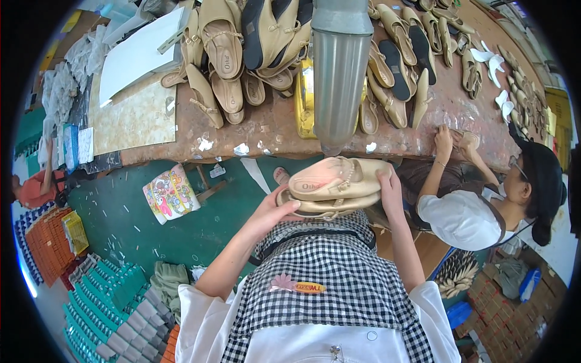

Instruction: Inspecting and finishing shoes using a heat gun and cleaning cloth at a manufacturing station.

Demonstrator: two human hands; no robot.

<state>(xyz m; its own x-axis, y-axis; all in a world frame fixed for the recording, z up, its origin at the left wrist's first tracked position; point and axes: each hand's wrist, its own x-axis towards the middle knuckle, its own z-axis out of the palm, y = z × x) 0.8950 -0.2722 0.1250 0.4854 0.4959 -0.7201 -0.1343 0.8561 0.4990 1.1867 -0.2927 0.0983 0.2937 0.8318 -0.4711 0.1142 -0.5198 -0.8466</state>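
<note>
Two beige sandals (336, 184), stacked sole to sole with long axis running left-right, sit between the hands just under the grey metal pipe (340, 72): left hand (275, 212) cups the heel end, right hand (390, 187) grips the toe end.

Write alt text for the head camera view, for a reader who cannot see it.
Seen from above, a person's left hand and right hand grip a stacked pair of beige sandals at the edge of a worn brown workbench. Many more beige sandals cover the bench behind a grey metal pipe; a co-worker sits on the right.
</note>
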